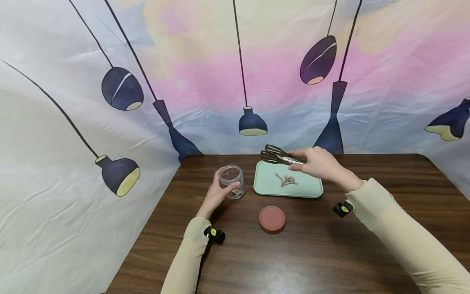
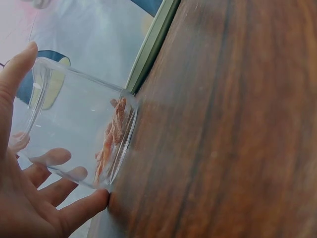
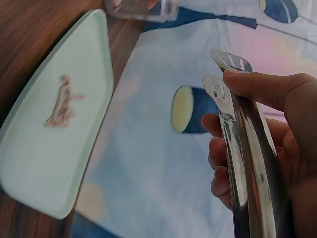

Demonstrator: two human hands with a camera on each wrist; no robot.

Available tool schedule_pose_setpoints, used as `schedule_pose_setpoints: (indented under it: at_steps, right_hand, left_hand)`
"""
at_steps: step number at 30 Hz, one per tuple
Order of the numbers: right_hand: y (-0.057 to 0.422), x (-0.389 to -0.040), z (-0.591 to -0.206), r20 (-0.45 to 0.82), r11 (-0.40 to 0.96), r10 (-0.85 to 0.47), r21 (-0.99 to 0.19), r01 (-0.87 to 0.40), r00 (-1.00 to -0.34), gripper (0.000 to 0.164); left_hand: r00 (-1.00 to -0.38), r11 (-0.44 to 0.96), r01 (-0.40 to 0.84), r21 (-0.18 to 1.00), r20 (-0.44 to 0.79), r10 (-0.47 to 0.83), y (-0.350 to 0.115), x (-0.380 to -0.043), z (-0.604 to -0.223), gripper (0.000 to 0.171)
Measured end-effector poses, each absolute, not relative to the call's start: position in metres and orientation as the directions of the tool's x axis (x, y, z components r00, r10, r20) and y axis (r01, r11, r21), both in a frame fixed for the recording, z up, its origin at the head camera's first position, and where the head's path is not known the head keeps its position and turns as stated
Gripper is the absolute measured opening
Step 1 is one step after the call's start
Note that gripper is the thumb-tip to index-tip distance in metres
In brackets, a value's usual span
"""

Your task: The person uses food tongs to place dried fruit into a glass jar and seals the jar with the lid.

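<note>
My left hand (image 1: 216, 195) grips a clear glass jar (image 1: 232, 181) that stands on the wooden table (image 1: 315, 253); pinkish worm-like pieces (image 2: 113, 136) lie at its bottom. Right of the jar sits a mint-green tray (image 1: 268, 188) with a small tangle of the same pieces (image 1: 287, 180) on it. My right hand (image 1: 318, 164) hovers over the tray's far right part and holds metal tongs (image 1: 280, 155), whose slotted tips (image 3: 224, 74) point left and sit close together with nothing between them. The left wrist view shows my fingers (image 2: 55, 179) wrapped round the jar (image 2: 79, 124).
A round reddish-brown lid (image 1: 272, 219) lies on the table in front of the tray. A printed cloth backdrop with lamp shapes (image 1: 252, 122) rises behind and to the left of the table. The table's left edge runs close to my left forearm.
</note>
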State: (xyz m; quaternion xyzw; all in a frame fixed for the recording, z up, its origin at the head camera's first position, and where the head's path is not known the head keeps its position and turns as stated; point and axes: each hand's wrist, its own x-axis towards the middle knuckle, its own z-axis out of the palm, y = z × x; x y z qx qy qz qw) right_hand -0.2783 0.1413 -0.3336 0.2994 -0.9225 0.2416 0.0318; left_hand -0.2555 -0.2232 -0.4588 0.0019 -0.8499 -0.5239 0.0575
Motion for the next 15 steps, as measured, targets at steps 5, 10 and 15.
schedule_pose_setpoints:
  at_steps: [5,10,15]
  right_hand:
    - [0.158,-0.280,-0.344,0.170,0.736,-0.519,-0.410,-0.539,-0.838,0.058]
    - [0.173,-0.280,-0.354,0.123,0.761,-0.504,-0.405,-0.507,-0.855,0.056]
    - [0.186,-0.281,-0.367,0.114,0.780,-0.499,-0.373,-0.503,-0.859,0.053]
  left_hand:
    - [-0.993,0.444,0.059,0.894,0.097,-0.062,-0.223,-0.253,-0.459,0.098]
    - [-0.992,0.431,0.065,0.900,0.104,-0.067,-0.223,-0.253,-0.460,0.097]
    - [-0.992,0.431,0.070,0.900,0.110,-0.068,-0.222,-0.254,-0.459,0.095]
